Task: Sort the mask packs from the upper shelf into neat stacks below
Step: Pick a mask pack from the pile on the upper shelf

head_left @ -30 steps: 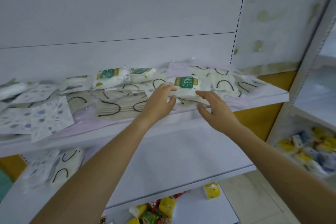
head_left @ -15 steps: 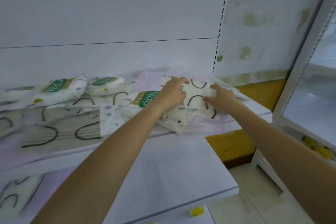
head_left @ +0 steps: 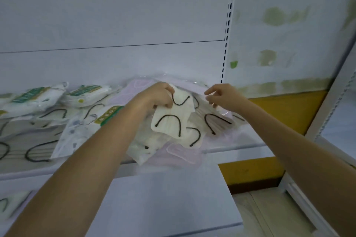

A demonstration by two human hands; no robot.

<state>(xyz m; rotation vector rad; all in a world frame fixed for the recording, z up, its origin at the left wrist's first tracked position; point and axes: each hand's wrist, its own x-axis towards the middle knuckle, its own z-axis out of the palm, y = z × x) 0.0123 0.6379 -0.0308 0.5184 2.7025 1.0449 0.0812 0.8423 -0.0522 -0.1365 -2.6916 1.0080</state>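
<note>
Mask packs lie scattered along the upper shelf [head_left: 235, 147]. My left hand [head_left: 158, 95] grips the top edge of a white mask pack with black ear loops [head_left: 171, 119] and holds it tilted above the pile. My right hand [head_left: 221, 96] hovers just to its right, fingers curled and pinched over a clear-wrapped pack [head_left: 215, 119]; whether it grips the wrap is unclear. Pink packs [head_left: 183, 154] lie under the pile and hang over the shelf's front edge. Green-labelled packs [head_left: 86, 94] sit further left.
The lower shelf [head_left: 163, 204] spreads white below, with a few mask packs [head_left: 9, 204] at its far left. A perforated upright [head_left: 228, 25] ends the shelf bay. A yellow wall band [head_left: 285, 111] and another white rack [head_left: 337, 121] stand at right.
My left hand has lifted the white black-looped pack up off the pile. My right hand has come off the packs and moved a little right. The view has shifted right and closer.
</note>
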